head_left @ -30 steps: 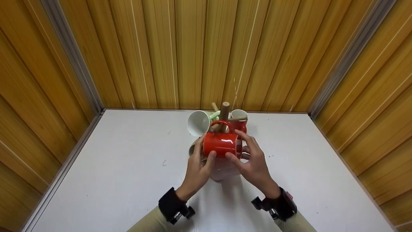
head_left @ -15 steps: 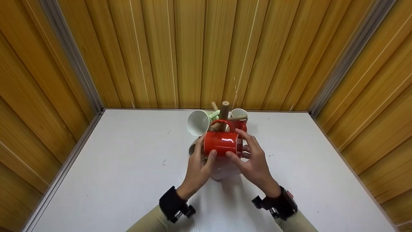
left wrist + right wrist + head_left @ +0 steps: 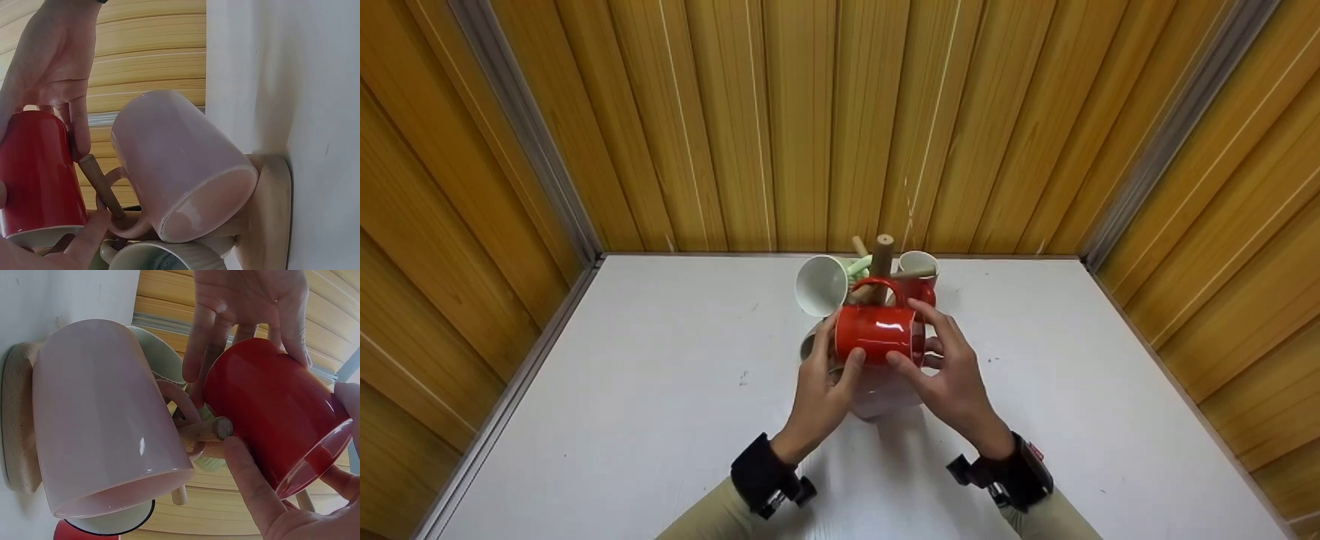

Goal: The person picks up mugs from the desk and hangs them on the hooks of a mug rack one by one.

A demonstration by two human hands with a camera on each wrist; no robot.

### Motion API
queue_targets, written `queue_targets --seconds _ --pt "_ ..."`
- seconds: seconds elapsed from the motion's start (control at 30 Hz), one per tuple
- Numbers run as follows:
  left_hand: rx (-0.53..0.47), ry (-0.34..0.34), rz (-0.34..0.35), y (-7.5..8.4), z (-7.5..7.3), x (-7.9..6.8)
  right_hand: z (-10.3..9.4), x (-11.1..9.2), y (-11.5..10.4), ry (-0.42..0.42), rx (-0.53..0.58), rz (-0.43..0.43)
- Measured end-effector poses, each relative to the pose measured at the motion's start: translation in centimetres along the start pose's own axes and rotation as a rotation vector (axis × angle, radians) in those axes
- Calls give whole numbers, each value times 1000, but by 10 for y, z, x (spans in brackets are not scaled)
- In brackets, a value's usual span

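A glossy red mug [image 3: 876, 335] lies sideways between both hands, its handle [image 3: 877, 283] upward. My left hand [image 3: 821, 397] grips its left end, thumb on the near side. The right hand [image 3: 956, 386] grips the other end with thumb and fingers. Just behind stands a wooden mug rack [image 3: 883, 255]. One of its pegs [image 3: 211, 429] comes close beside the red mug in the right wrist view. A pale pink mug [image 3: 177, 157] hangs by its handle from the rack, below the red one. Whether the red mug touches the rack, I cannot tell.
Other mugs surround the rack: a pale green one [image 3: 821, 286] on the left, a second red mug [image 3: 916, 287] behind right, and a greyish mug [image 3: 808, 349] partly hidden by the left hand. The white table [image 3: 660, 360] meets wood-look panels [image 3: 795, 127] at the back and sides.
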State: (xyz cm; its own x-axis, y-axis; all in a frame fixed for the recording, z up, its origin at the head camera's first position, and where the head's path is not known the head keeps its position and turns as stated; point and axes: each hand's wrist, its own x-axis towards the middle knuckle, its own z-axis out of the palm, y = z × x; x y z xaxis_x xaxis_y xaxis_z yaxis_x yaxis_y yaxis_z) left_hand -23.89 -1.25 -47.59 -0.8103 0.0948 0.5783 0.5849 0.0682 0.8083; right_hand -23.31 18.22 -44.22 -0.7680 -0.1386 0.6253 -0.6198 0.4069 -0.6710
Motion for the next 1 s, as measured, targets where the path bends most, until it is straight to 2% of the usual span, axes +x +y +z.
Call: queue_targets --seconds 0.33,0.73,1.0 --pt "-2 29 18 0 0 -1 1 -1 2 -20 16 8" --pt "32 29 -7 0 -1 -2 1 -3 3 -39 -22 4" --pt "28 27 -47 2 0 -5 1 -6 5 -49 -17 9"
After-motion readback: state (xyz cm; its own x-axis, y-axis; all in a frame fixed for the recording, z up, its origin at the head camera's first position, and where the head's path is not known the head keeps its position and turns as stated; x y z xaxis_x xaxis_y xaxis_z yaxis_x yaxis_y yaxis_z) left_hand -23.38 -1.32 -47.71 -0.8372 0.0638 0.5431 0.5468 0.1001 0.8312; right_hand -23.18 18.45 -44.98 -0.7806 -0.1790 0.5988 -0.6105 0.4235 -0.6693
